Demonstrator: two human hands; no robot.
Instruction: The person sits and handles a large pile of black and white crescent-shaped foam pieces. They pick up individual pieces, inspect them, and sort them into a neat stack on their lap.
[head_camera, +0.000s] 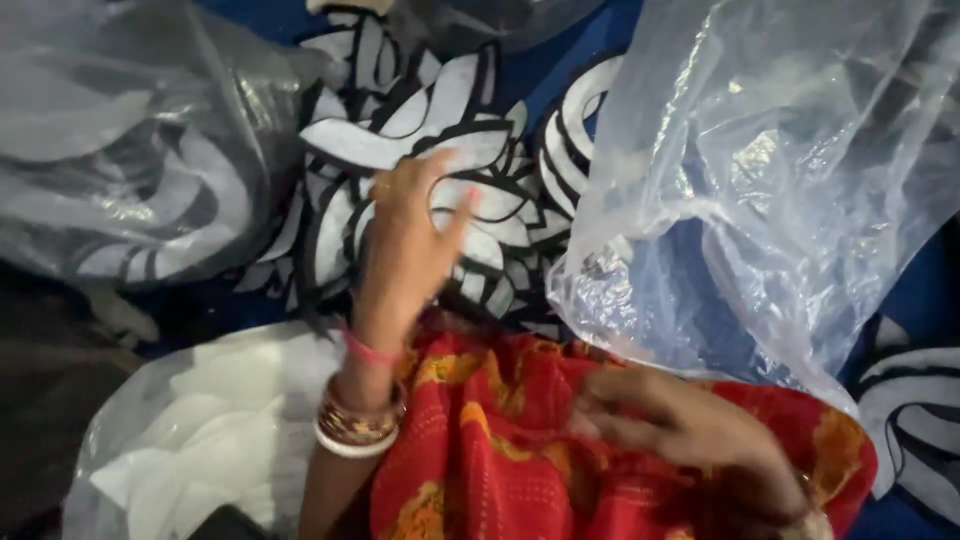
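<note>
Two hands show in the head view, both over a blue cloth (560, 75) with big white and black leaf shapes on it. The left hand (410, 235) reaches up and away from the person, with its fingers (462, 215) spread apart and stretched out flat. It holds nothing; the fingertips lie on or just above a white leaf shape (400, 145), and I cannot tell if they touch it. That leaf is long and thin, and its long way runs left to right, with its point toward the left. The fingers cross over its right part. Bangles (355, 430) and a pink band (368, 350) ring the left wrist. The right hand (670, 420) is blurry and rests low on red and orange cloth (490, 450) over the lap. Its fingers point to the left and look loosely bent, and I cannot tell if they grip the cloth. A clear plastic bag (790, 170) hangs just above the right hand, from the top right. A grey plastic bag (110, 140) lies at the top left, well apart from both hands. A bag of white pieces (210, 420) lies just beside the left arm at the bottom left.
</note>
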